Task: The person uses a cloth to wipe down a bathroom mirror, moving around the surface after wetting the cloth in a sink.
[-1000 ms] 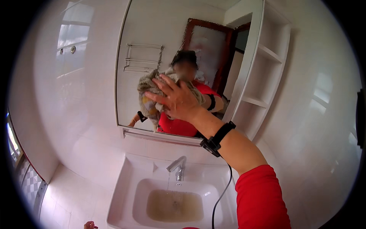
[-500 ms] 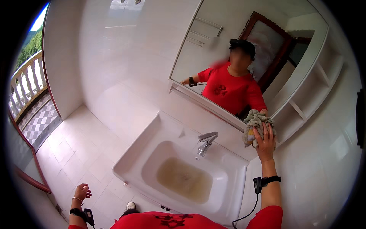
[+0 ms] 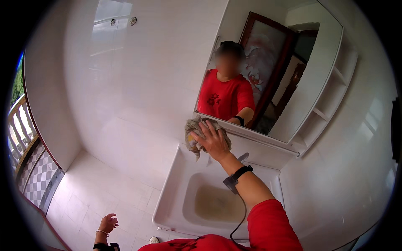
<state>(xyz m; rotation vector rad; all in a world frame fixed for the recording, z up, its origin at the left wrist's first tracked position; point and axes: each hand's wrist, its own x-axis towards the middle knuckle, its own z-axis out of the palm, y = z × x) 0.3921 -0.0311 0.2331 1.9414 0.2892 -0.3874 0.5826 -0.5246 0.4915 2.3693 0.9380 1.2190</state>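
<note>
My right hand (image 3: 215,141) presses a crumpled grey-green cloth (image 3: 193,133) against the lower left corner of the mirror cabinet (image 3: 247,128), fingers spread over it. Part of the cloth hangs down below the cabinet's bottom edge. My right forearm crosses over the white washbasin (image 3: 165,205) and hides most of the chrome tap (image 3: 243,157). Cloudy brownish water (image 3: 217,204) stands in the bowl. Down at the left, my left hand (image 3: 108,223) hangs in the air over the floor, fingers loosely curled and apart, holding nothing.
White open shelves (image 3: 331,96) run along the mirror's right side. Two metal wall fittings (image 3: 132,21) stick out of the tiled wall at the upper left. At the far left, a doorway leads to a balcony with a balustrade (image 3: 21,129). Pale tiles cover the floor (image 3: 109,184).
My right hand has carried the cloth leftward along the cabinet's lower edge, from its right corner to its left. My left hand still hangs at my side, with nothing in it.
</note>
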